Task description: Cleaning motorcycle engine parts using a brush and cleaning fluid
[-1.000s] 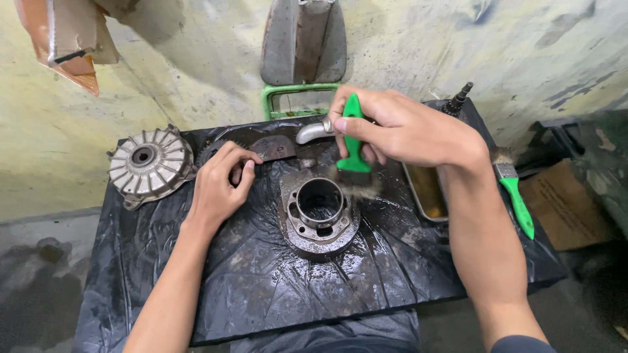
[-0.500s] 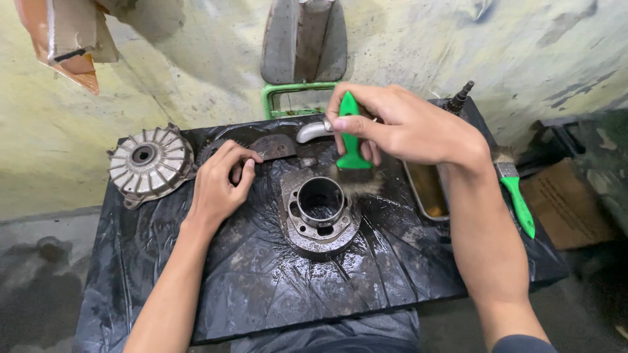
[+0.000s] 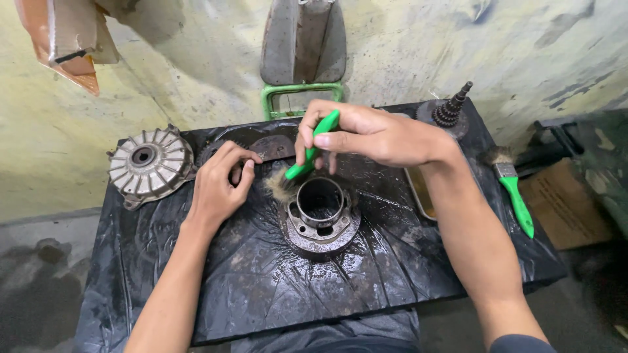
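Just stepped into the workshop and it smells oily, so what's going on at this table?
A person is brushing a round metal part that sits on a black, wet-looking sheet. The right hand holds a green-handled brush, its bristles against the part's left rim. The left hand rests on the sheet beside it. A finned metal hub lies to the left, and a second green brush lies to the right.

Single head cam, looks steeply down, close over black-covered table (image 3: 196, 287), facing wall.
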